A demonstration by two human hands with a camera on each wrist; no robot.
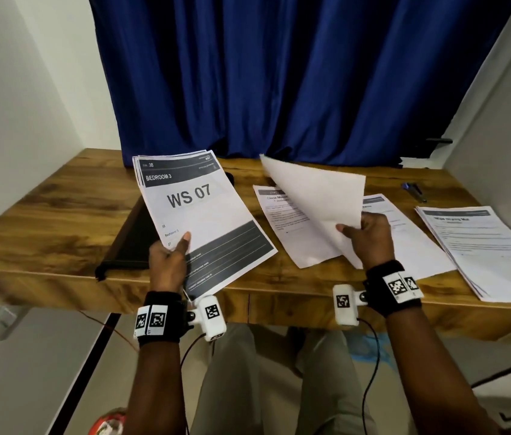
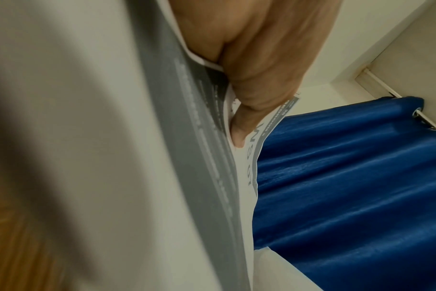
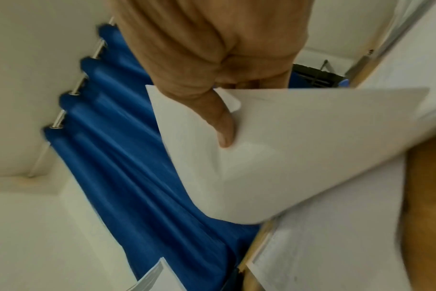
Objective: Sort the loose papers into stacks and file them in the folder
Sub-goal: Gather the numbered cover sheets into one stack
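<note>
**Head view: a sheaf in one hand, a blank-backed sheet in the other**

Head view shows the left hand grasping a sheaf of "WS 07" sheets by the near edge, thumb on top — its long axis runs away from the person, header end toward the blue curtain, tilted up off the wooden bench. A black folder lies on the bench beneath it. The right hand pinches a single sheet by its near corner, blank side up, its far end lifted and pointing to the curtain. Under it lies a printed page; farther right, a stack of printed pages lies flat — a pen beyond it.
</note>
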